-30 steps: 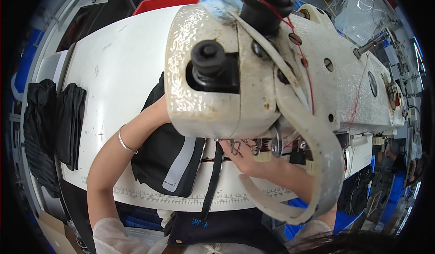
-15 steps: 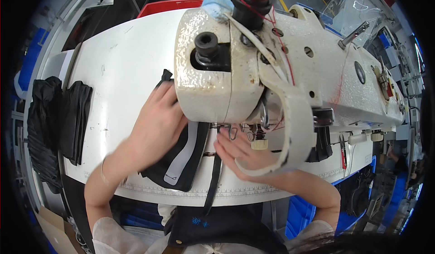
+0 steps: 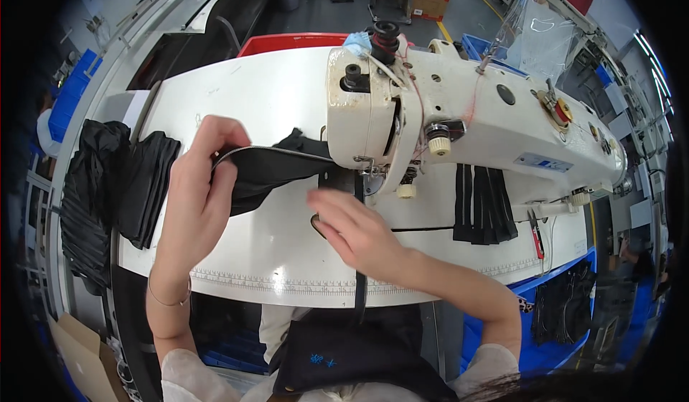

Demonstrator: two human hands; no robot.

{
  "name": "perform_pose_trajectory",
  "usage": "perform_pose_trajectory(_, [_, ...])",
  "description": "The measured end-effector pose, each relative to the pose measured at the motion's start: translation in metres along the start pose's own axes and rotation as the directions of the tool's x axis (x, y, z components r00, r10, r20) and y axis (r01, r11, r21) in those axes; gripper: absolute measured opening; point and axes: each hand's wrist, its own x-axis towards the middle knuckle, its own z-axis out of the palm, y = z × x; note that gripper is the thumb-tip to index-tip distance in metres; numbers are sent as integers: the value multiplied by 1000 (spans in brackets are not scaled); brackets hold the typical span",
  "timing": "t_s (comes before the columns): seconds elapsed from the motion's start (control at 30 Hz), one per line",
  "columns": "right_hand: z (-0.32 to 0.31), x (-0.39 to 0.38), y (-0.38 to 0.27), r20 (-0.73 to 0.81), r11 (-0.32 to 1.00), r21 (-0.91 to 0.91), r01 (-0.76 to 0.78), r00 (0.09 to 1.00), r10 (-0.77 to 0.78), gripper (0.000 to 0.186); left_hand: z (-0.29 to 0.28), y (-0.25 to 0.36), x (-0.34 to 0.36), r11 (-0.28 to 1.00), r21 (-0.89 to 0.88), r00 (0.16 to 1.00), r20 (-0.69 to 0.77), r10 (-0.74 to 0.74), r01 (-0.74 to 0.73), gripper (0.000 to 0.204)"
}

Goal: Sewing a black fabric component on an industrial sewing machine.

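My left hand (image 3: pixel 204 183) is closed on the edge of a black fabric piece (image 3: pixel 262 176), holding it up left of the white sewing machine (image 3: pixel 362 111). A pale zipper-like line (image 3: pixel 287 153) runs along its upper edge toward the needle area. My right hand (image 3: pixel 359 230), its fingertips blurred, is curled just in front of the machine's needle plate. Under its fingers shows a small dark thing with a yellowish rim (image 3: pixel 316 224), too little visible to name. A narrow black tape (image 3: pixel 360 287) runs from beneath the presser foot over the table's front edge.
Stacked black fabric pieces (image 3: pixel 147 187) lie at the left table end, beside a dark pleated heap (image 3: pixel 90 194). Black strips (image 3: pixel 484 204) and red-handled snips (image 3: pixel 536 235) lie at right. A red bin (image 3: pixel 294 41) stands behind; a blue crate (image 3: pixel 488 330) sits below right.
My left hand has drawn the fabric piece leftward and lifted its edge; its grey strip no longer shows. My right hand has come away from the presser foot. The whole view has shifted.
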Motion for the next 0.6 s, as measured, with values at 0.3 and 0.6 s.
perform_pose_trajectory(0.3, [21,20,19,212,845,236,-480,874,437,21,-17,-28,37,998,5,982,174,-68,68,25])
perform_pose_trajectory(0.6, [14,8,20,113,947,164,-276,959,260,19,57,-65,-1,907,56,838,409,361,-418,28])
